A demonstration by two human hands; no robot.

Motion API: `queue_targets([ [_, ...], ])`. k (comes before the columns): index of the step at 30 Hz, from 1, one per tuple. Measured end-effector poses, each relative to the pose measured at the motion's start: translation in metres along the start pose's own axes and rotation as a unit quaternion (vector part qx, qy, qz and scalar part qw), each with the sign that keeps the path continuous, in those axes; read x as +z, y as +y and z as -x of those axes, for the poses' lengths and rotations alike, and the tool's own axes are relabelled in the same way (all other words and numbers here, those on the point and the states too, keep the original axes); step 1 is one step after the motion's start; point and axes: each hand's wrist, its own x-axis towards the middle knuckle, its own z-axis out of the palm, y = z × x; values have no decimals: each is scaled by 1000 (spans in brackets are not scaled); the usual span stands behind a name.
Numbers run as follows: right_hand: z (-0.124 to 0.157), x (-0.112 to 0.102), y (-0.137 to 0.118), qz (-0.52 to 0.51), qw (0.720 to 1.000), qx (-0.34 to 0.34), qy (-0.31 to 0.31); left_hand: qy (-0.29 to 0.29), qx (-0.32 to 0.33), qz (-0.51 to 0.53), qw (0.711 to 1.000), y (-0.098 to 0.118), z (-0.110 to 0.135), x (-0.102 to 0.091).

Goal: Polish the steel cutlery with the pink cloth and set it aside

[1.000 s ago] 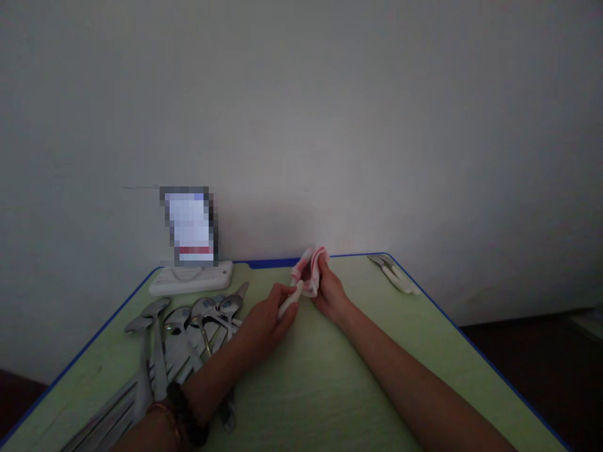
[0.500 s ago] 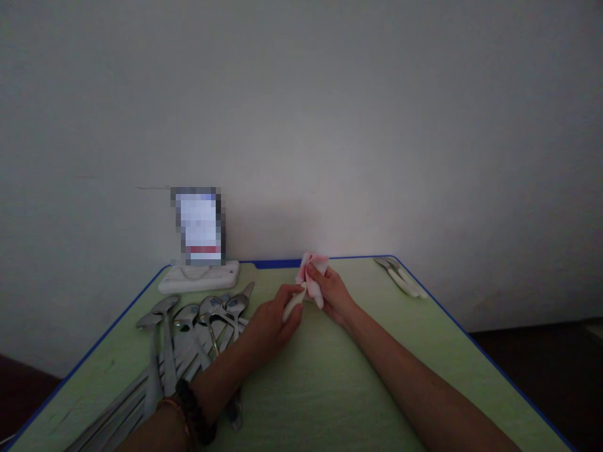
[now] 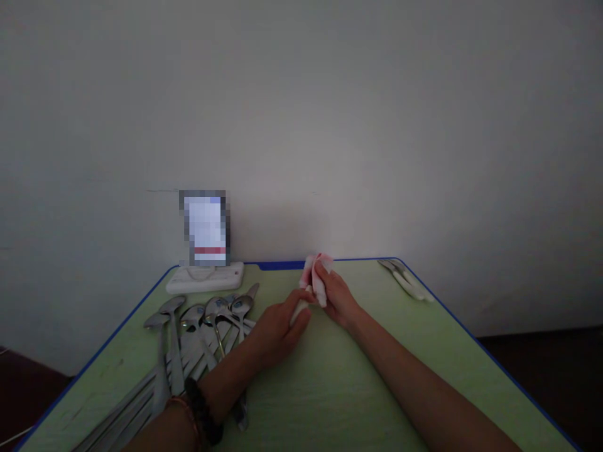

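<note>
My left hand is closed around the white handle of a piece of cutlery. Cloth hides its far end, so its kind does not show. A pink and white cloth is bunched in my right hand, with the thumb pressed on top. Both hands meet over the middle of the table, the cloth wrapped about the utensil's end. Beneath and beside my left forearm lies a pile of metal spoons with long handles. At the far right corner rest white-handled forks, side by side.
A phone with a blurred screen leans upright in a white stand at the back left. The green table has a blue edge and backs onto a grey wall. A knife blade pokes out of the pile.
The cloth's folds have shifted around the utensil's end, and less of the white handle shows by my left fingers. The whole view has slid slightly; both hands keep their grip.
</note>
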Motion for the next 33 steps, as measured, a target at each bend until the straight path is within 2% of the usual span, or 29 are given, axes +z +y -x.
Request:
queue_targets([
  [3, -1, -2, 1, -10, 1000, 10, -3, 12, -10, -3, 1000, -1, 0, 0],
  [8, -2, -5, 2, -34, 999, 23, 29, 26, 2, 4, 1000, 0, -1, -2],
  [14, -2, -2, -4, -118, 990, 18, -75, 62, -11, -14, 998, 0, 0, -2],
  [18, -4, -1, -6, -173, 984, -7, -50, 104, -16, -17, 994, -2, 0, -2],
  [21, -4, -1, -6, -184, 981, -12, -53, 132, -19, -12, 991, -3, -1, -2],
  [23, -3, -1, -6, -181, 981, 1, -63, 130, -18, -15, 991, -4, -1, -2],
  [28, 2, -1, -6, -156, 984, 60, -63, 80, 1, -17, 997, -4, -2, -1],
  [33, 2, -2, -1, -85, 995, 39, -46, 56, 4, -17, 998, -2, -2, 0],
])
